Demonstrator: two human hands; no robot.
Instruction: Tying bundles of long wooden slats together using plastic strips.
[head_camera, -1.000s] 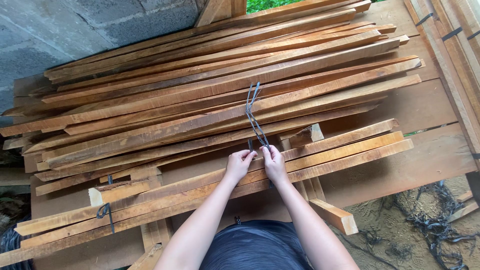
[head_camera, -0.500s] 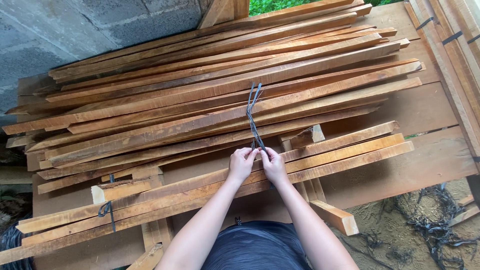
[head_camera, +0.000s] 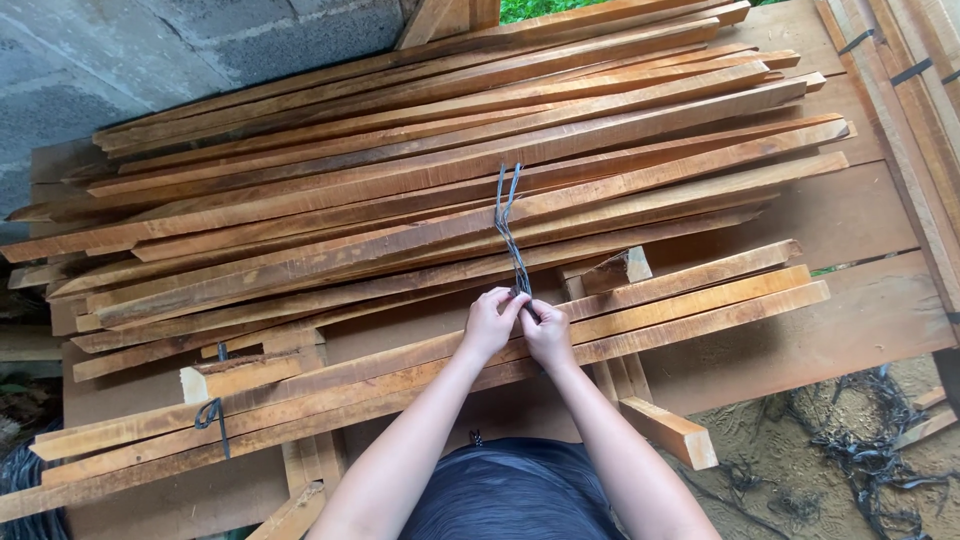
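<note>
- Left hand (head_camera: 490, 322) and right hand (head_camera: 547, 330) sit side by side, fingertips pinched on the base of a dark twisted strap (head_camera: 510, 232), just over the near bundle of slats (head_camera: 520, 335).
- Strap sits mid-frame, where the bundle crosses the tabletop (head_camera: 860, 320). Its free ends rise away from the person, over the big loose stack of slats (head_camera: 440, 170).
- Strap's long axis runs near-to-far, roughly crosswise to the slats; the tips split in a narrow fork.
- Risk: the knot slackens if either pinch slips, and the bundle would spread.
- Risk: too hard a pull could snap the strap.
- Risk: rough-sawn edges close to the knuckles, so likely splinters.
- A second dark tie (head_camera: 210, 415) wraps the bundle's left end.
</note>
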